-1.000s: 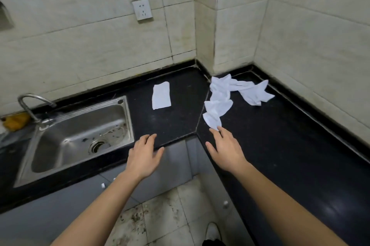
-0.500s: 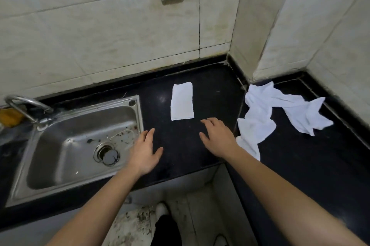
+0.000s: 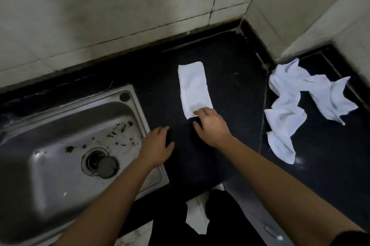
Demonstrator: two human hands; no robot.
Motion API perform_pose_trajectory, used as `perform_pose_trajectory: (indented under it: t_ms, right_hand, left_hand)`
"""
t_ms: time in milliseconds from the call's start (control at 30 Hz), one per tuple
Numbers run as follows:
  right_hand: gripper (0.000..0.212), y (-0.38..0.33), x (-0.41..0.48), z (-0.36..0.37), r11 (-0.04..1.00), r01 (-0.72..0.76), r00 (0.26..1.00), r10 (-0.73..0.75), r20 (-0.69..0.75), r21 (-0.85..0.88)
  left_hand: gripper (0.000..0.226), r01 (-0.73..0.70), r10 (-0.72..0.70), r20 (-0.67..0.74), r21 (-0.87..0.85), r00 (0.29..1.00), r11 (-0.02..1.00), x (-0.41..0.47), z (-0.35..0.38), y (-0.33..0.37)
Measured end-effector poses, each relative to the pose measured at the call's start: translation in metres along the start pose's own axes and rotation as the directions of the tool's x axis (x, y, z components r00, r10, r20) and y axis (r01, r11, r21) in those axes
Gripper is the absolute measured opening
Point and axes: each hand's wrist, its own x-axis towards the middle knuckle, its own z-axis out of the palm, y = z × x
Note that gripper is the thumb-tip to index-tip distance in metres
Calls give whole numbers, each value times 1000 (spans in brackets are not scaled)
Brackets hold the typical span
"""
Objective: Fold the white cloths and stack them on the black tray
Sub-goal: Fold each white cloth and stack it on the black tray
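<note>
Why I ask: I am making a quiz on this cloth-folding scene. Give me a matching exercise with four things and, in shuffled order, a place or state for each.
Things:
1. folded cloth
2. crumpled cloths
3. left hand
4. right hand

Places or states:
A. in a loose heap toward the right corner of the counter
B. open, fingers straight, at the right rim of the sink
C. fingertips touching the near end of the folded cloth
D. lying flat as a narrow rectangle between sink and heap

Pairs: 1-D, 2-A, 3-B, 4-C.
</note>
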Motion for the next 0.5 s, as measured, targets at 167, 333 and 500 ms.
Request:
perform_pose_trajectory:
  t_ms: [167, 333, 500]
  right_hand:
    - [48, -1, 35, 10, 999, -18, 1000, 19, 13, -32]
    - [33, 10, 59, 10, 999, 0, 1000, 1, 28, -37]
    - [28, 34, 69, -5, 907, -147, 986, 105, 126, 395]
  left_hand:
    - [53, -3, 2, -42, -24, 999, 1000, 9, -1, -12]
    - [45, 126, -135, -90, -99, 987, 987, 20, -3, 3]
    - [32, 331, -395, -137, -341, 908, 880, 48, -2, 34]
